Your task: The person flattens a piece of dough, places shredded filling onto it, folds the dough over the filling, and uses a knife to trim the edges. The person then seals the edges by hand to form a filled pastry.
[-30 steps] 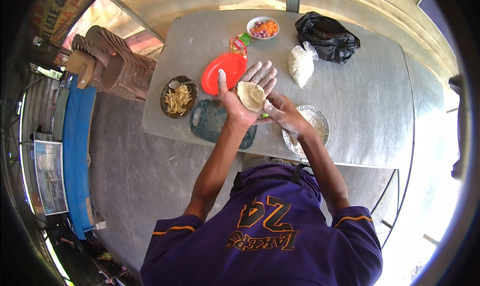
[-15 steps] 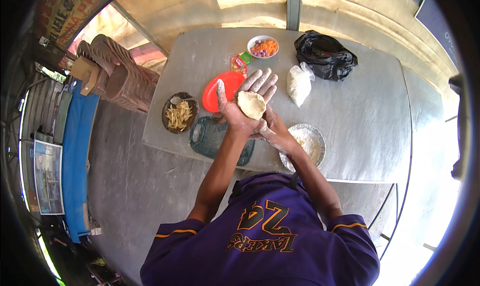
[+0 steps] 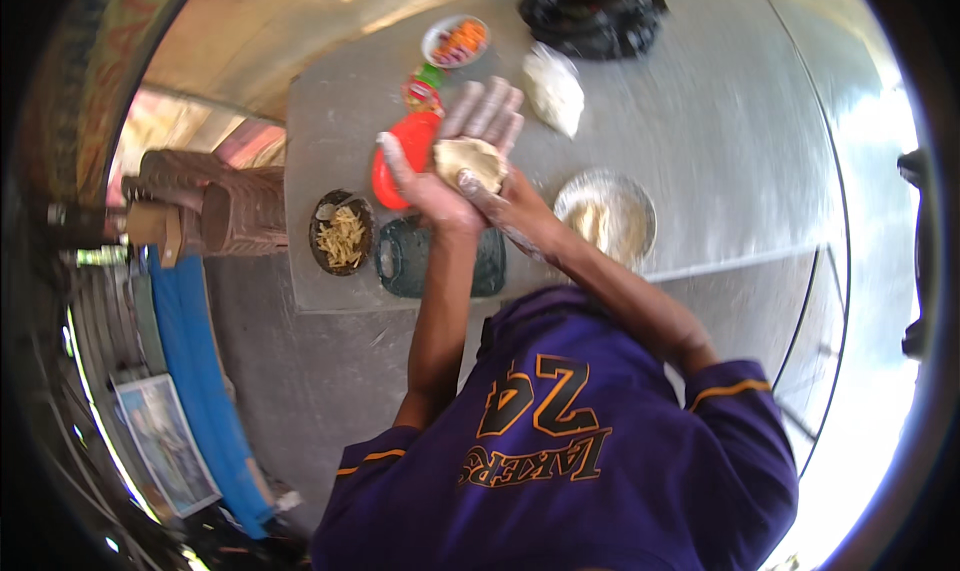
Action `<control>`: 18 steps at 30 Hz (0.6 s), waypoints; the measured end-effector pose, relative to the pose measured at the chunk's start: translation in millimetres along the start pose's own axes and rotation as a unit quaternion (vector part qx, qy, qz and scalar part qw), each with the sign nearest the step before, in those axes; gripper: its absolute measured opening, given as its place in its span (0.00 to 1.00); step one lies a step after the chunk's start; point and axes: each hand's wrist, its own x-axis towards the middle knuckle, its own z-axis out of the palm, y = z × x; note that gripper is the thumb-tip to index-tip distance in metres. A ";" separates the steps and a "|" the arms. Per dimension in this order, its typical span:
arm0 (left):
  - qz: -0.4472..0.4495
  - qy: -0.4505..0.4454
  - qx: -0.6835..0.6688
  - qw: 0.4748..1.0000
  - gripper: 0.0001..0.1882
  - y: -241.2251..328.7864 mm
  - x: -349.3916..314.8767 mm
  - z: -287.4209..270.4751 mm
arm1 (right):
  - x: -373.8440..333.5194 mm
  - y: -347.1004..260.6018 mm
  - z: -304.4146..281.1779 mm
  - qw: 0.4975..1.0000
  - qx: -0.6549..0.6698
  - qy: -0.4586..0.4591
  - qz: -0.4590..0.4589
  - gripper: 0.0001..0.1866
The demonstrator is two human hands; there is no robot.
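Observation:
A flattened round of pale dough (image 3: 462, 155) lies across the palm of my left hand (image 3: 442, 199), which is held palm up over the table. Its floury fingers stretch away from me and the thumb sticks out to the left. My right hand (image 3: 518, 209) comes in from the right, its thumb pressed on the dough's near right edge; its other fingers are hidden by my left hand. Beneath my hands are a red plate (image 3: 398, 161) and a dark green cutting board (image 3: 400, 261). A silvery bowl of flour (image 3: 645, 216) stands right of my right wrist.
On the grey table (image 3: 710, 151) are a dark bowl of pale cut strips with a spoon (image 3: 340, 236), a white bowl of chopped orange and purple vegetables (image 3: 457, 41), small packets (image 3: 424, 89), a bag of white powder (image 3: 553, 89) and a black plastic bag (image 3: 595, 16). Stacked brown chairs (image 3: 235, 206) stand left.
My right thumb has moved from beside the dough onto it. The view has shifted, so the table's things sit higher and mostly further left in the picture.

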 end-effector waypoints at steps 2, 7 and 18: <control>0.002 0.040 -0.096 0.995 0.56 0.0 -10.7 -4.8 | -16.7 4.9 2.6 0.999 0.004 0.022 0.025 0.33; -0.041 0.072 0.166 0.983 0.53 -7.2 -37.4 -11.0 | -21.2 18.8 -1.5 0.993 0.008 0.054 0.105 0.22; -0.010 0.103 -0.042 0.994 0.56 -0.7 -23.8 -6.3 | -19.7 -0.2 -6.0 0.989 0.035 0.004 0.144 0.29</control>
